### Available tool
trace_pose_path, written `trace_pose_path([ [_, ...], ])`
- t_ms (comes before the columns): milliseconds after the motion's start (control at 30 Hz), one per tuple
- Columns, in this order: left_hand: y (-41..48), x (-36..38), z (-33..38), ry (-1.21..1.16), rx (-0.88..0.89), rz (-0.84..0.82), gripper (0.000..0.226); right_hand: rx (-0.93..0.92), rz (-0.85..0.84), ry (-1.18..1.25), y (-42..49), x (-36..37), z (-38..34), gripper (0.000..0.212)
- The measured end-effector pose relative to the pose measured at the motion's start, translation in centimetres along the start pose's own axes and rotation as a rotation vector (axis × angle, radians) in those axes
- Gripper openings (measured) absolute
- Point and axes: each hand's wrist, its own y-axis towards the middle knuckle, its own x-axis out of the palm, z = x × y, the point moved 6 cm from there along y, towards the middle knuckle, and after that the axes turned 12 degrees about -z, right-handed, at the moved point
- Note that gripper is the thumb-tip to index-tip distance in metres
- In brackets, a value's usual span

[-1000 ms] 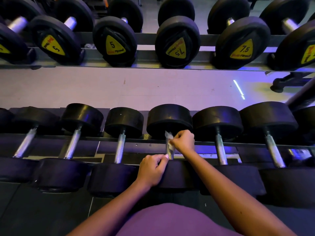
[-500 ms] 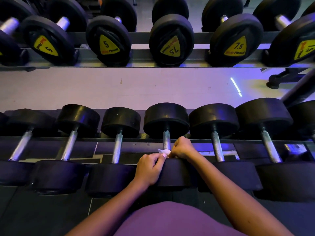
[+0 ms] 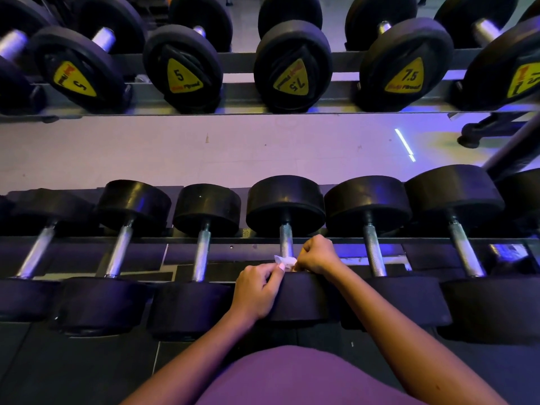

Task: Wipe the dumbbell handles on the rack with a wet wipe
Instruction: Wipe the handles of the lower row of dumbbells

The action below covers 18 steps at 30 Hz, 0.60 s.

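A row of black dumbbells with knurled steel handles lies on the lower rack rail [image 3: 344,240]. A small white wet wipe [image 3: 285,260] is wrapped round the near end of the middle dumbbell handle [image 3: 285,238]. My left hand [image 3: 257,290] pinches the wipe's left end, thumb and fingers curled. My right hand [image 3: 317,254] grips its right end, fist closed beside the handle. Both hands sit just above the dumbbell's near black head [image 3: 304,296].
Neighbouring handles stand to the left [image 3: 202,252] and right [image 3: 374,249]. An upper rack shelf [image 3: 233,100] carries dumbbells with yellow 5 and 7.5 labels. Pale floor [image 3: 233,150] shows between the tiers. A bar [image 3: 514,147] slants at the right edge.
The wipe has slid down the handle from its middle to the near end. Both hands moved toward me with it, and the handle's far part is now bare.
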Motion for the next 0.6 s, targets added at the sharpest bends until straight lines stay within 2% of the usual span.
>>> trace_pose_path([
  [67, 0.0, 0.1, -0.2, -0.023, 0.0, -0.006, 0.049, -0.005, 0.082, 0.094, 0.2, -0.5, 0.3, 0.007],
  [200, 0.1, 0.3, -0.2, -0.05, 0.003, -0.032, 0.051, -0.087, 0.267, 0.379, 1.1, -2.2, -0.9, 0.019],
  [267, 0.0, 0.2, -0.1, -0.048, 0.002, -0.032, 0.049, -0.12, 0.286, 0.435, 1.7, -2.4, -2.0, 0.017],
  [433, 0.1, 0.2, -0.1, -0.062, -0.003, -0.028, 0.047, -0.164, 0.246, 0.231, 2.3, -1.6, -2.9, 0.016],
  [600, 0.2, 0.0, -0.2, -0.027, -0.016, 0.005, 0.048, -0.134, 0.047, -0.048, 1.2, -0.3, -1.7, 0.014],
])
